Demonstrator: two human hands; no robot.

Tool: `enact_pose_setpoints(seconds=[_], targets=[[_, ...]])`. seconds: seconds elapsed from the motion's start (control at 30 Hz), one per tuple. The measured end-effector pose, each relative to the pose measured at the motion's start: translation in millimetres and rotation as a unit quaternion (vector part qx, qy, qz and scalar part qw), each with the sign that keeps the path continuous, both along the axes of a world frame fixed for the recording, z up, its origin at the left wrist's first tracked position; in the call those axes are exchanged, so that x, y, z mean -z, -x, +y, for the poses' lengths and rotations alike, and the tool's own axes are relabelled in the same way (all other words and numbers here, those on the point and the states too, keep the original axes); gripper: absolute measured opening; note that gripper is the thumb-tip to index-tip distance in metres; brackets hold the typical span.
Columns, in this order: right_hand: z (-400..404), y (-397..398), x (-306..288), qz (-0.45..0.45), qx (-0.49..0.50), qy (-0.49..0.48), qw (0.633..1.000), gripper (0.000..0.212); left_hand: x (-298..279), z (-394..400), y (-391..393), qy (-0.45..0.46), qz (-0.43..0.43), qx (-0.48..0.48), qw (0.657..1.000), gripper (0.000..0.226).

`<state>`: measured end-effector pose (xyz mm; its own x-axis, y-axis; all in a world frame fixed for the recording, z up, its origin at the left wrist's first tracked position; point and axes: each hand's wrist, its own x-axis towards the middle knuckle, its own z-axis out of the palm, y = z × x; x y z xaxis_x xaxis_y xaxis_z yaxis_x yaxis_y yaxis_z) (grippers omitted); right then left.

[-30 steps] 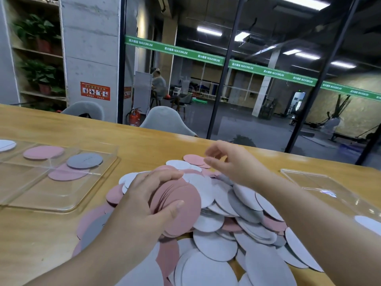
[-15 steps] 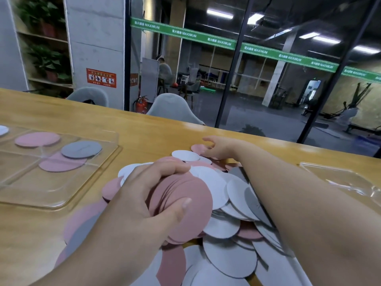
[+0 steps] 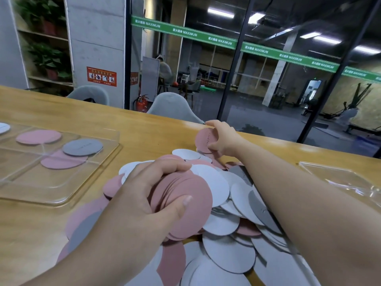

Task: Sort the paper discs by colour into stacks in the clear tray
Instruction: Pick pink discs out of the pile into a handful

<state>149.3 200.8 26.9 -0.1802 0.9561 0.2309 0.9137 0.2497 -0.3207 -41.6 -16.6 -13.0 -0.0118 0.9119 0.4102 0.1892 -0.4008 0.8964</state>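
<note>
- Left hand (image 3: pixel 144 195): grips a fanned sheaf of pink discs (image 3: pixel 185 205), thumb on top and fingers curled over the far edge, held just above the pile (image 3: pixel 226 219).
- Right hand (image 3: pixel 221 139): pinches a single pink disc (image 3: pixel 206 140) at its edge, lifted clear of the pile's far end and tilted towards the camera.
- Pile: white, grey and pink discs overlap loosely on the table (image 3: pixel 144 131), directly in front of the person.
- Tray (image 3: pixel 99 168): clear, to the left of the pile and apart from it; it holds a pink disc at the rear, and a grey disc (image 3: pixel 82 147) lying partly over another pink one. The dividers are faint, so I cannot tell which compartment each occupies.
- Step in hand, as judged: gathering pinks into one sheaf before carrying them to the tray.
- Doing it well: bring the single disc flat onto the sheaf and let the left thumb lift only briefly to admit it, so the fan does not slip apart.
- Square the edges of the sheaf before setting it down; a fanned stack will probably spread in the tray.
- Risk: thin discs may cling together, so a white or grey one could ride along unseen beneath a pink; check the underside.
- The grey disc overlapping pink in the tray suggests the stacks there need separating as well.
</note>
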Motion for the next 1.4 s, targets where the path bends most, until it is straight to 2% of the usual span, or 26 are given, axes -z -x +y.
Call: enact_pose_setpoints(seconds=[0.07, 0.2, 0.37, 0.5, 0.6, 0.73, 0.9, 1.03, 1.1, 1.13, 1.27, 1.4], targets=[[-5.6, -3.9, -5.1, 0.030, -0.006, -0.014, 0.999, 0.058, -0.2, -0.6, -0.3, 0.004, 0.002, 0.005, 1.000, 0.046], [-26.5, -9.1, -22.4, 0.026, -0.028, -0.044, 0.998, 0.036, 0.6, -2.2, 0.9, 0.009, 0.003, 0.018, 1.000, 0.046], [-71.4, -16.2, -45.3, 0.058, -0.039, -0.132, 0.989, 0.026, 0.3, -2.1, 1.3, 0.001, 0.004, 0.027, 1.000, 0.044], [-120.3, -23.1, -45.4, 0.188, -0.061, -0.154, 0.968, 0.027, -0.8, -1.4, 1.8, -0.020, 0.020, 0.030, 0.999, 0.040], [-159.4, -21.2, -36.3, 0.283, -0.122, -0.105, 0.946, 0.034, -0.8, -1.1, 2.1, -0.032, 0.046, 0.024, 0.998, 0.041], [-194.1, -15.9, -25.4, 0.389, -0.190, -0.045, 0.900, 0.013, 0.8, -1.3, 3.7, -0.035, 0.059, 0.020, 0.997, 0.041], [-207.0, -14.7, -22.2, 0.395, -0.181, -0.072, 0.898, 0.009, 1.0, -1.4, 5.1, -0.036, 0.060, 0.026, 0.997, 0.040], [-208.2, -14.6, -21.8, 0.446, -0.189, -0.067, 0.872, 0.015, 2.8, 1.2, 5.8, -0.040, 0.065, 0.020, 0.997, 0.042], [-209.1, -9.5, -12.6, 0.448, -0.191, -0.059, 0.871, 0.010, 2.8, 1.8, 5.7, -0.047, 0.069, 0.017, 0.996, 0.041], [-209.7, -5.7, -5.8, 0.445, -0.190, -0.052, 0.873, 0.007, 2.7, 1.7, 5.4, -0.052, 0.072, 0.018, 0.996, 0.041], [-211.6, 4.3, 17.3, 0.419, -0.184, -0.022, 0.889, 0.020, 2.7, 1.5, 3.9, -0.073, 0.096, 0.017, 0.993, 0.045], [-212.3, 3.7, 18.3, 0.368, -0.163, -0.045, 0.914, 0.022, 1.3, -2.1, 2.8, -0.081, 0.102, 0.017, 0.991, 0.046]])
